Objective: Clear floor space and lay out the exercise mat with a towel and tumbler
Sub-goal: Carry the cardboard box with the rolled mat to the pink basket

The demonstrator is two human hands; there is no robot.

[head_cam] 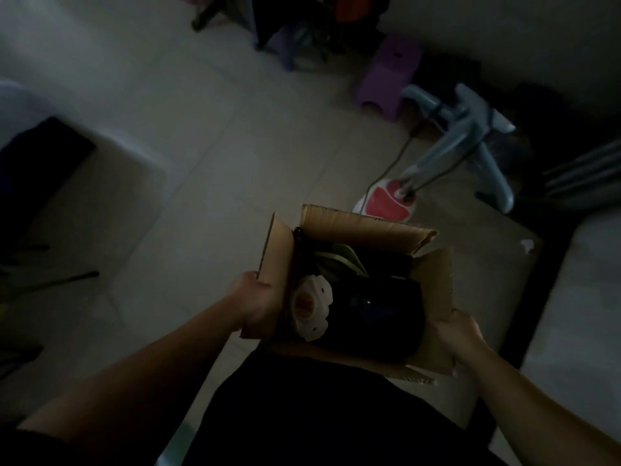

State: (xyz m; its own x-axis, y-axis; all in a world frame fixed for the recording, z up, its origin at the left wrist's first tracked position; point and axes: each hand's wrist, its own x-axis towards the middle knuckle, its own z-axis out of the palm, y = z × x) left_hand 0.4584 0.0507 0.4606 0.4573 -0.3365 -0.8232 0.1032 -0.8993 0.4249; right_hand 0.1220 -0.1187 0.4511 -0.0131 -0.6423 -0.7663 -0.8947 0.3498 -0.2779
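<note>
cardboard box (359,230), brown and open-topped with its flaps standing up, is held in the air in front of a person's dark-clothed body, above a pale tiled floor (208,156) in a dim room. left hand (260,304) grips the box's left flap and wall, fingers curled round the cardboard edge. right hand (453,331) clasps the box's right near corner, fingers wrapped under and around it. inside the box, against its left wall, lies a white scalloped plastic piece with an orange centre (311,306); beside it sits a dark rounded object (376,307), too shadowed to identify, and behind that a pale green flat item (339,260). beyond the box's far right corner stands a white and red appliance base (386,201) with a grey-blue hanger-shaped head (470,129) on poles. farther beyond the box sits a purple plastic stool (389,75). right of the box runs a pale mattress edge (578,297).
</note>
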